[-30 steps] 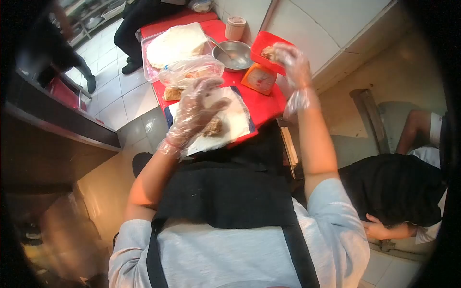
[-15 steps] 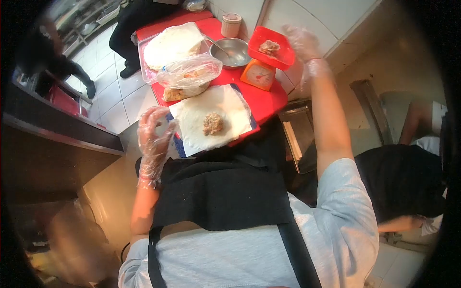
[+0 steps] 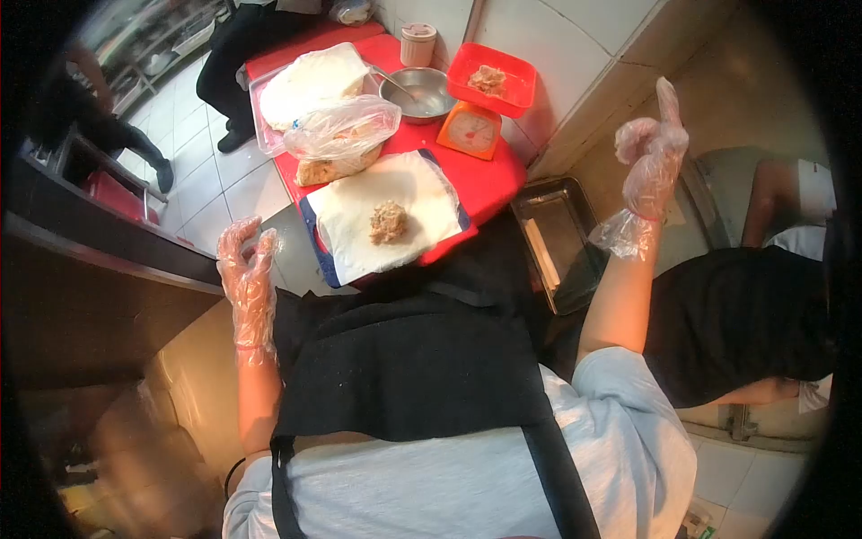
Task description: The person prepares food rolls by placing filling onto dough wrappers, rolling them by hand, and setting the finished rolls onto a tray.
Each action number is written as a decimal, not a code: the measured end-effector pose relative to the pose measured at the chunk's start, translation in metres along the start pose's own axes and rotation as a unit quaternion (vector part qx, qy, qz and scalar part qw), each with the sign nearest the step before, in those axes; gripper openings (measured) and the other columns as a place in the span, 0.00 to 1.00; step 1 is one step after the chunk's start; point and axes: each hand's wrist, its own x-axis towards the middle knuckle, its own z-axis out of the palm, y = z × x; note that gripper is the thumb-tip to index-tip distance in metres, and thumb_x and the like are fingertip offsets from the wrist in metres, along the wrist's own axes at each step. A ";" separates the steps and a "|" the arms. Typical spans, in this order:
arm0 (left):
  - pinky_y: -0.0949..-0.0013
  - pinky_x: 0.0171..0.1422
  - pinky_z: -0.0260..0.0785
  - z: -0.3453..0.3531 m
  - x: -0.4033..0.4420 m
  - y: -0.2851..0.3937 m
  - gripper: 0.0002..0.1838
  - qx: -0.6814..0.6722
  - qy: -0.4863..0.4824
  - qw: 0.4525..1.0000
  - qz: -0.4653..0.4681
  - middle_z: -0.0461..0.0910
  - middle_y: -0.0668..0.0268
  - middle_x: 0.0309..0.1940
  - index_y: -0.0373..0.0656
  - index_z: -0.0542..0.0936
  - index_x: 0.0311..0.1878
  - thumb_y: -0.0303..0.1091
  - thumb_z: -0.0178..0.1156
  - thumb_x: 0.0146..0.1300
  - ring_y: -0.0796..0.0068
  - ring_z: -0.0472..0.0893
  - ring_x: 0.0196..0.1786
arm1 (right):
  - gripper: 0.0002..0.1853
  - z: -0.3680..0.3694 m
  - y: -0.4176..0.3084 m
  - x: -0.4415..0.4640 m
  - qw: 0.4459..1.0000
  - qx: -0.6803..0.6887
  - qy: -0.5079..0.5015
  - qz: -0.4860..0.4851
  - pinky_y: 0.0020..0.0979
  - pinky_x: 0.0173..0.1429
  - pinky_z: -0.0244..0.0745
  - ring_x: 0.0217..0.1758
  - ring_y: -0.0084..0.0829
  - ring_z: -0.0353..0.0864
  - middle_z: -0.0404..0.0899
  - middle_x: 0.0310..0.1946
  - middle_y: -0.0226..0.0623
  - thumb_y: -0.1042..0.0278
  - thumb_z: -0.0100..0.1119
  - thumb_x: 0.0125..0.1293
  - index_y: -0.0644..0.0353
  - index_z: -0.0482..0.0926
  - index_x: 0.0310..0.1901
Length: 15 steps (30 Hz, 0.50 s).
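My left hand point(image 3: 246, 278), in a clear plastic glove, is held left of the table, apart from everything, its fingers loosely curved and empty. Off to the right my gloved right hand point(image 3: 654, 171) is raised, one finger stretched out and the others bent, nothing in it. Between them lies a flat white dough sheet point(image 3: 346, 220) on a blue-edged board point(image 3: 314, 241), with a mound of minced filling point(image 3: 388, 222) near its middle. An orange dial scale point(image 3: 469, 132) carries a red plastic tray point(image 3: 523, 70) holding a small lump of filling point(image 3: 487, 81).
On the red table point(image 3: 492, 184) are a stack of white sheets point(image 3: 314, 85), a clear plastic bag point(image 3: 355, 126) with filling, a metal bowl point(image 3: 424, 110) with a spoon, and a white cup point(image 3: 417, 43). A dark metal pan point(image 3: 575, 235) sits right. Other people stand nearby.
My right hand has come away from beside the red tray, moving right and down. My left hand has drawn left, away from the dough sheet. The view has shifted slightly.
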 end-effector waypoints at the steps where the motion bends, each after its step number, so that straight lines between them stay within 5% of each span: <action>1: 0.62 0.60 0.73 0.000 0.000 0.001 0.17 0.001 0.004 1.000 0.000 0.75 0.63 0.55 0.41 0.81 0.53 0.33 0.70 0.62 0.68 0.76 0.57 | 0.62 0.001 -0.001 -0.002 1.000 0.008 0.001 0.018 0.20 0.22 0.53 0.17 0.16 0.64 0.71 0.16 0.23 0.11 0.45 0.55 0.67 0.66 0.72; 5: 0.63 0.59 0.73 0.000 -0.005 0.003 0.17 0.008 0.008 1.000 0.006 0.76 0.63 0.54 0.41 0.81 0.53 0.34 0.70 0.63 0.69 0.77 0.56 | 0.63 0.003 0.005 -0.010 0.997 0.058 0.005 0.042 0.19 0.20 0.50 0.17 0.13 0.62 0.68 0.15 0.20 0.10 0.48 0.53 0.66 0.66 0.72; 11: 0.62 0.59 0.74 0.020 -0.005 0.008 0.22 0.087 -0.068 0.994 -0.009 0.78 0.60 0.54 0.40 0.80 0.57 0.37 0.70 0.61 0.65 0.80 0.53 | 0.42 0.032 0.038 -0.023 0.992 0.119 -0.003 0.034 0.19 0.20 0.52 0.17 0.13 0.60 0.67 0.16 0.18 0.27 0.46 0.71 0.63 0.73 0.67; 13: 0.57 0.64 0.72 0.048 0.001 0.007 0.30 0.217 -0.219 0.949 0.059 0.77 0.55 0.59 0.41 0.76 0.63 0.39 0.73 0.57 0.58 0.79 0.58 | 0.26 0.078 0.069 -0.046 0.955 0.100 -0.204 0.189 0.21 0.27 0.63 0.24 0.15 0.68 0.76 0.28 0.22 0.44 0.53 0.75 0.58 0.77 0.61; 14: 0.57 0.67 0.70 0.062 0.000 0.001 0.36 0.219 -0.237 0.942 0.097 0.76 0.53 0.62 0.41 0.74 0.65 0.41 0.75 0.54 0.55 0.78 0.61 | 0.23 0.099 0.070 -0.061 0.914 -0.015 -0.323 0.245 0.25 0.39 0.74 0.34 0.19 0.76 0.81 0.39 0.29 0.51 0.60 0.72 0.59 0.78 0.60; 15: 0.56 0.70 0.67 0.077 -0.001 -0.004 0.41 0.219 -0.254 0.932 0.137 0.75 0.51 0.64 0.41 0.71 0.68 0.43 0.76 0.51 0.53 0.76 0.64 | 0.24 0.114 0.097 -0.080 0.885 0.024 -0.410 0.221 0.30 0.52 0.78 0.46 0.24 0.80 0.82 0.49 0.34 0.57 0.67 0.67 0.62 0.78 0.60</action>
